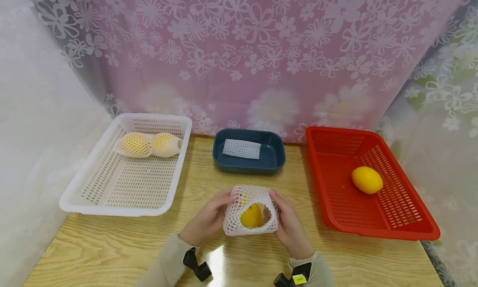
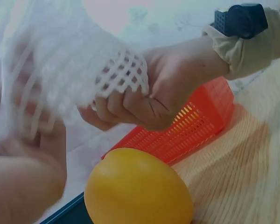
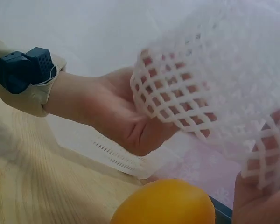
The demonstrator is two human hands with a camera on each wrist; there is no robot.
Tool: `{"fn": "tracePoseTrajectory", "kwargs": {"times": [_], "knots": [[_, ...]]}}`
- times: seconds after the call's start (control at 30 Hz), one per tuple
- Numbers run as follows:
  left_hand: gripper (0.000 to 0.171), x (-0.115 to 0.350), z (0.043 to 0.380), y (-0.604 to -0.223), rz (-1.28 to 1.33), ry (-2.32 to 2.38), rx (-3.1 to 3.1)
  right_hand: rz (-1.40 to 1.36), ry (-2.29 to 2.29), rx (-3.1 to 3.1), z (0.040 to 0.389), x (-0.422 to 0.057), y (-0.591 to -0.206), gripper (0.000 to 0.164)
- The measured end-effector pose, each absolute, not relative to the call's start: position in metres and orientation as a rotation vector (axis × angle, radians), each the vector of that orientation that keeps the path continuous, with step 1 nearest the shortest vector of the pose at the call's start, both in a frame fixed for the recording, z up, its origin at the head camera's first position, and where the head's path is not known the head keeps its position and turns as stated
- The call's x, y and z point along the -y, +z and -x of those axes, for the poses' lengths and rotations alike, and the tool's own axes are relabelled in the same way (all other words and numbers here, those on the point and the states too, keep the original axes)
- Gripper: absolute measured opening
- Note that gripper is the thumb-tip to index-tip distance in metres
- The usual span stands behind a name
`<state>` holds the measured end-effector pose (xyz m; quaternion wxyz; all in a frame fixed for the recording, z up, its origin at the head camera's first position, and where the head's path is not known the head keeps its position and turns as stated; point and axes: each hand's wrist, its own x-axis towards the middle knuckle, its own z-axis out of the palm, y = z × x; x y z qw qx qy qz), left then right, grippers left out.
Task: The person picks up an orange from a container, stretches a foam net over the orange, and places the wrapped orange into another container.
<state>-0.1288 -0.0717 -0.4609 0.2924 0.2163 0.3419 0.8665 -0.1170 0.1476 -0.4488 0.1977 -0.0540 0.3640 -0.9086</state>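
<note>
Both hands hold a white foam net sleeve (image 1: 232,225), its mouth spread wide toward me. My left hand (image 1: 205,218) grips its left side; my right hand (image 1: 290,224) grips the right, thumb on top. Through the opening shows a smooth yellow lemon-shaped fruit (image 1: 251,215). Both wrist views put this fruit (image 2: 137,191) below the net, apart from the fingers. In the left wrist view, the right hand's fingers (image 2: 126,105) curl at the net's edge. The right wrist view has the left hand (image 3: 126,114) pinching the opposite edge, with some fingers hidden behind mesh.
At left, a white basket (image 1: 149,210) contains two net-wrapped yellow fruits (image 1: 136,145). A dark blue tray (image 1: 274,154) behind the hands holds a flat foam net sleeve (image 1: 242,149). The red basket (image 1: 336,200) at right holds one bare yellow fruit (image 1: 367,180). A floral curtain hangs behind.
</note>
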Motion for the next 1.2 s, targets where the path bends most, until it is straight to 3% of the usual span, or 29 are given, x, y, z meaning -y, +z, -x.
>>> {"fn": "tracePoseTrajectory", "kwargs": {"times": [0.27,0.43,0.57,0.8,1.2], "knots": [[0.013,0.063,0.14,-0.474,-0.171,2.35,-1.109,-0.265,-2.592,-1.09,0.123,-0.145,-0.463,0.025],[0.013,0.061,0.143,-0.483,-0.039,2.278,-1.247,-0.382,-2.555,-1.172,0.129,-0.143,-0.48,0.022],[0.012,0.061,0.145,-0.489,0.035,2.236,-1.334,-0.394,-2.478,-1.367,0.131,-0.143,-0.496,0.021],[0.01,0.061,0.15,-0.503,0.068,2.205,-1.496,-0.341,-2.284,-1.727,0.134,-0.139,-0.509,0.04],[0.013,0.063,0.153,-0.519,0.085,2.143,-1.585,-0.311,-2.199,-1.82,0.137,-0.139,-0.516,0.024]]}}
